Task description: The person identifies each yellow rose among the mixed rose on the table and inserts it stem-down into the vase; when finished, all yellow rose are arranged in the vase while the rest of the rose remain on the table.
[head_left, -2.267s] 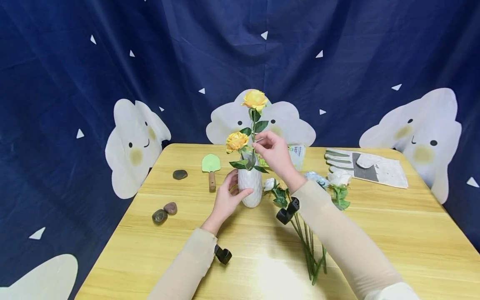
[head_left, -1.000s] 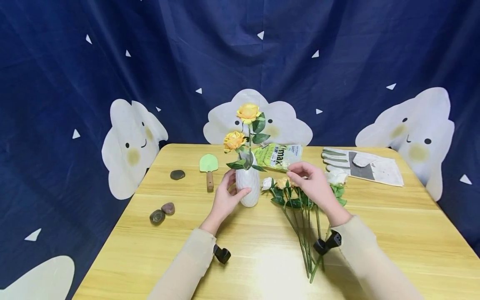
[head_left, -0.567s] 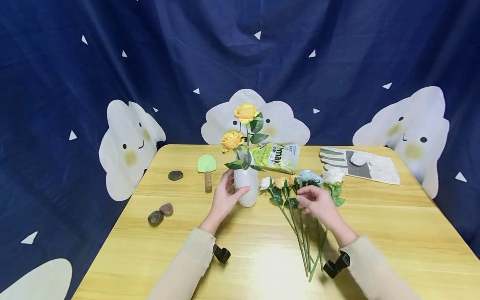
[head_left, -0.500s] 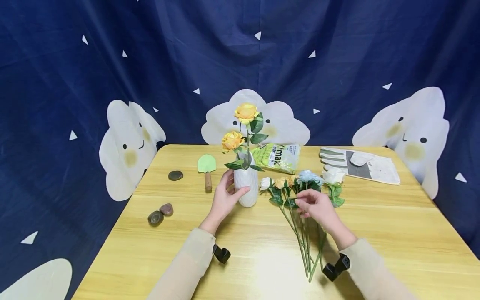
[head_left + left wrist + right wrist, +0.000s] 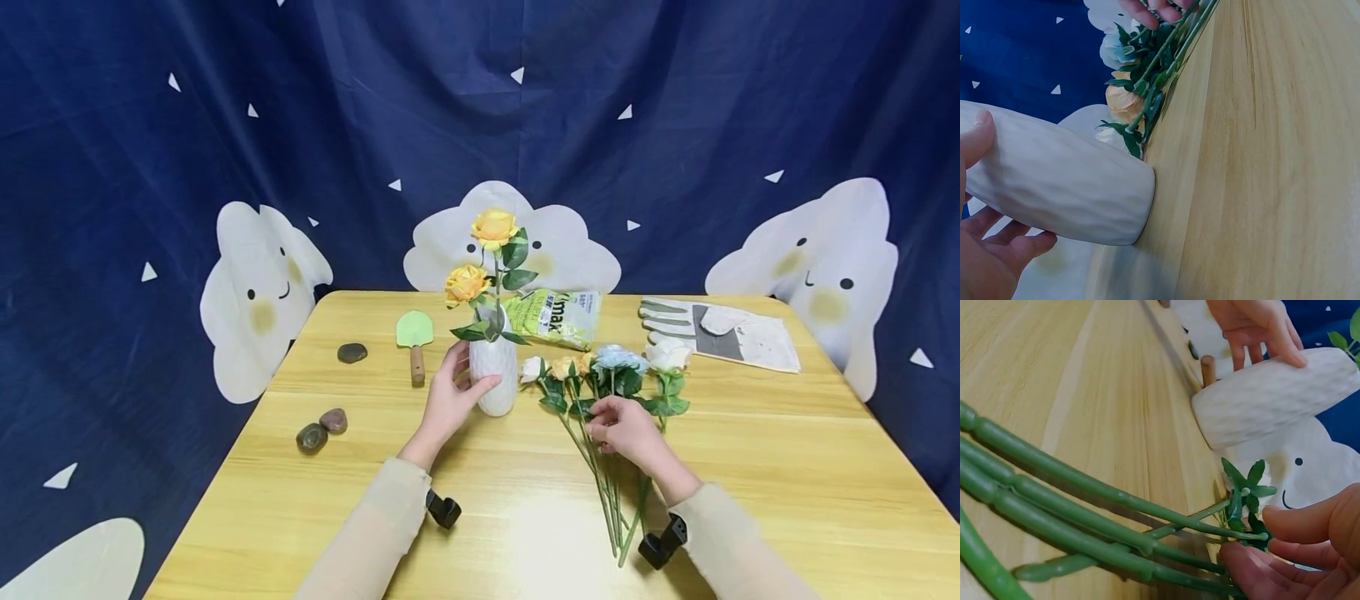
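My left hand grips the side of a white textured vase, thumb across its front. Two yellow roses stand in the vase, one taller than the other. To the right lie several artificial flowers on long green stems, with white, peach and light blue heads. My right hand is over these stems, just below the blue bloom. In the right wrist view its thumb and fingers are apart, with a stem end right at the gap. Leaves and other stems partly hide behind that hand.
A green-bladed trowel with a wooden handle lies left of the vase. Several dark stones lie farther left. Behind the vase is a green and white printed bag. Grey and white gloves lie at the back right.
My right hand has let go of the taller yellow rose, now in the vase. It has come right and down to the lying stems. My left hand has kept its hold on the vase.
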The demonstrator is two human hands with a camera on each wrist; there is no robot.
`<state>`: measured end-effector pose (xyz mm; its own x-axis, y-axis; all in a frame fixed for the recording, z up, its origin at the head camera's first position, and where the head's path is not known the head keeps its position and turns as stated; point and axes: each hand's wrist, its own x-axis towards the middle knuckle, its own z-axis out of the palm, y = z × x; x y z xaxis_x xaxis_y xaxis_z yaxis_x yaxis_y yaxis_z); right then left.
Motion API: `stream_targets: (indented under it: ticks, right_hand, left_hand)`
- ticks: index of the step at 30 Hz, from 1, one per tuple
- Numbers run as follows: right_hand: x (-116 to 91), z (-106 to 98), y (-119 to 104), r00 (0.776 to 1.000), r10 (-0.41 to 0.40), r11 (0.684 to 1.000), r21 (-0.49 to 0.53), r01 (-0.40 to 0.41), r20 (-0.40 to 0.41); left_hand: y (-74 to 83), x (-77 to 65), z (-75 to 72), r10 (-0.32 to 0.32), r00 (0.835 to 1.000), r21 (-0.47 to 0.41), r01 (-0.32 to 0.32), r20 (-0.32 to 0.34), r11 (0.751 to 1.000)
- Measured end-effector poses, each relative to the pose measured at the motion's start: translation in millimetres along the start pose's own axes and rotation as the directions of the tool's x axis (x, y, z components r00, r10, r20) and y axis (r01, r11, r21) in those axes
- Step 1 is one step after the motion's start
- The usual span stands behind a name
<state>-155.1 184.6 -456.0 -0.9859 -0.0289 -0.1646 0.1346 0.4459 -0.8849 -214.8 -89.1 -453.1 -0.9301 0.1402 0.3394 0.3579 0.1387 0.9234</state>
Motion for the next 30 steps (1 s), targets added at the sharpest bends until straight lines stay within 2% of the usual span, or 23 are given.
stream_targets:
  ticks: [7,12,17,21,27,30]
  right_hand:
    - [3.5,10.4,-3.3,0.998,-0.044,0.985,-0.167,0.038,-0.034]
    - [5.2,14.0,-3.9,0.997,-0.054,0.979,-0.202,0.041,-0.058]
    - [6.7,12.3,-2.0,0.996,-0.040,0.999,-0.036,0.037,-0.076]
    - [7.8,8.1,-4.3,0.996,-0.021,0.995,0.096,0.030,-0.088]
    - [1.8,-1.3,-20.3,0.988,-0.065,0.979,0.181,0.090,-0.137]
    - [-2.8,-8.0,-33.0,0.976,-0.108,0.972,0.186,0.143,-0.188]
  left_hand:
    - [1.0,-0.5,0.1,0.000,1.000,-0.012,0.000,-0.004,1.000]
    - [-0.5,-0.7,-0.1,-0.015,1.000,-0.009,0.015,-0.009,1.000]
    - [-0.6,-2.0,-0.6,-0.008,1.000,-0.013,0.008,-0.008,1.000]
    - [-0.2,-2.7,-1.1,-0.008,1.000,-0.018,0.008,-0.013,1.000]
    - [2.4,-2.1,-1.2,-0.030,1.000,-0.028,0.030,-0.001,0.999]
    - [11.9,-3.0,-1.5,-0.029,0.999,-0.023,0.030,0.016,0.999]
